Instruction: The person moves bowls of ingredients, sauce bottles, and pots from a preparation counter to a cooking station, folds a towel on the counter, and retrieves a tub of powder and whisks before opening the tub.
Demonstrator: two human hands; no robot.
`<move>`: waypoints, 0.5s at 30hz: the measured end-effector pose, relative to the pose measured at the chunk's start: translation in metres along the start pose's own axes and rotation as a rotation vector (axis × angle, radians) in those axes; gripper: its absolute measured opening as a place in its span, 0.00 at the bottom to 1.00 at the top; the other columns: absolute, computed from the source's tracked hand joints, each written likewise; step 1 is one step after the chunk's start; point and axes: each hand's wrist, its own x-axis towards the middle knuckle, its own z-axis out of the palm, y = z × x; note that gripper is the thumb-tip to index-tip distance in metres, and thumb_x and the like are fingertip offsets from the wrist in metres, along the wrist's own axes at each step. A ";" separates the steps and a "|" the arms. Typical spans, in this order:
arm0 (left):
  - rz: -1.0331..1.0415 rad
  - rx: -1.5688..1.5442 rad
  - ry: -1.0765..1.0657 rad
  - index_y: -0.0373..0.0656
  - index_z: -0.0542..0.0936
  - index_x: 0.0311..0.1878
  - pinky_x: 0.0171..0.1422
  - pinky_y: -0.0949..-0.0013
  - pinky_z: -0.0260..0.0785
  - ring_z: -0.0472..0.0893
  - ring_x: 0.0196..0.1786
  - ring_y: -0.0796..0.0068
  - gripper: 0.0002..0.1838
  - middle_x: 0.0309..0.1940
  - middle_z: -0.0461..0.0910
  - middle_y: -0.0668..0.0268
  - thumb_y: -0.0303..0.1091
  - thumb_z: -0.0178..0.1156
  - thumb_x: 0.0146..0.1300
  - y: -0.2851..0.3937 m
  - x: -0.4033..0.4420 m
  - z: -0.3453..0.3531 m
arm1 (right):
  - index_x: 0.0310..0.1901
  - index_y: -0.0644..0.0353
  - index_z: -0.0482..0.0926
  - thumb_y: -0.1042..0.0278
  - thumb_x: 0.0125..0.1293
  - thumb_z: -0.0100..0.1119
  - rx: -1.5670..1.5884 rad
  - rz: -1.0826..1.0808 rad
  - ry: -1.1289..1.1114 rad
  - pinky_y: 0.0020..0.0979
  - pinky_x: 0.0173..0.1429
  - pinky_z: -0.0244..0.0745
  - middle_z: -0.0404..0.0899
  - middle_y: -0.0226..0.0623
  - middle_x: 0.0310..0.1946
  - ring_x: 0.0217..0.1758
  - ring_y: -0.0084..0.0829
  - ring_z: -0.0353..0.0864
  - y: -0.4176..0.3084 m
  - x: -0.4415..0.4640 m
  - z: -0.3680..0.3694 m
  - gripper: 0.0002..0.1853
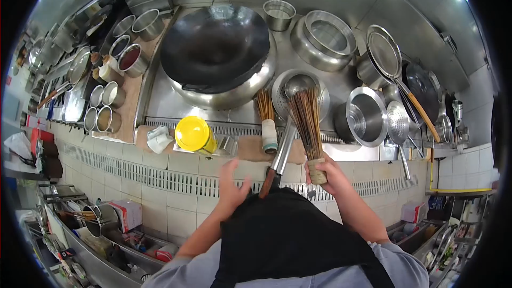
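My right hand [332,176] is closed around the wrapped handle of a bamboo wok brush [306,114], its bristles pointing up and away from me. My left hand [231,186] is held empty in front of the counter edge, fingers apart. Between the hands, a ladle [285,146] with a wooden handle end lies across a perforated strainer [278,96]; the held brush partly covers both. A second, smaller bamboo brush [268,130] with a white-wrapped handle rests just left of the ladle. Further left stands a yellow-lidded container [193,134].
A large black wok [216,48] sits on a steel ring at back left. Metal pots [365,117], a skimmer [398,122] and sieves [384,53] crowd the right. Sauce containers [133,60] line the left side. A folded white cloth [159,140] lies near the front edge.
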 end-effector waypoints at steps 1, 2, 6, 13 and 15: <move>0.033 -0.027 -0.138 0.35 0.61 0.74 0.67 0.50 0.68 0.75 0.63 0.45 0.42 0.63 0.73 0.41 0.38 0.68 0.60 0.021 0.017 0.006 | 0.65 0.64 0.64 0.66 0.63 0.55 -0.083 -0.023 0.102 0.40 0.37 0.80 0.78 0.45 0.38 0.30 0.41 0.82 0.005 0.000 0.001 0.29; -0.014 0.009 -0.207 0.35 0.60 0.74 0.64 0.51 0.70 0.78 0.60 0.45 0.42 0.60 0.75 0.41 0.42 0.66 0.62 0.032 0.042 0.019 | 0.66 0.65 0.64 0.65 0.64 0.54 -0.164 -0.053 0.198 0.40 0.36 0.80 0.78 0.45 0.37 0.31 0.41 0.82 0.010 0.001 0.003 0.29; -0.320 0.182 -0.455 0.35 0.55 0.77 0.58 0.50 0.75 0.83 0.51 0.44 0.45 0.51 0.82 0.42 0.51 0.61 0.66 0.066 0.131 0.060 | 0.65 0.65 0.65 0.72 0.67 0.50 -0.013 -0.093 0.229 0.39 0.35 0.81 0.78 0.45 0.38 0.31 0.40 0.82 0.015 -0.008 0.005 0.24; -0.496 0.204 -0.555 0.37 0.50 0.79 0.61 0.55 0.75 0.83 0.56 0.48 0.49 0.53 0.82 0.44 0.49 0.61 0.64 0.040 0.141 0.081 | 0.65 0.64 0.64 0.69 0.68 0.48 -0.084 -0.122 0.296 0.39 0.36 0.81 0.78 0.46 0.36 0.30 0.39 0.81 0.027 -0.036 -0.005 0.24; -0.516 -0.075 -0.496 0.38 0.50 0.79 0.62 0.58 0.74 0.82 0.58 0.52 0.47 0.57 0.80 0.45 0.47 0.62 0.64 0.020 0.123 0.062 | 0.65 0.64 0.65 0.69 0.69 0.48 -0.095 -0.120 0.294 0.39 0.36 0.81 0.78 0.45 0.37 0.31 0.38 0.81 0.028 -0.038 -0.011 0.23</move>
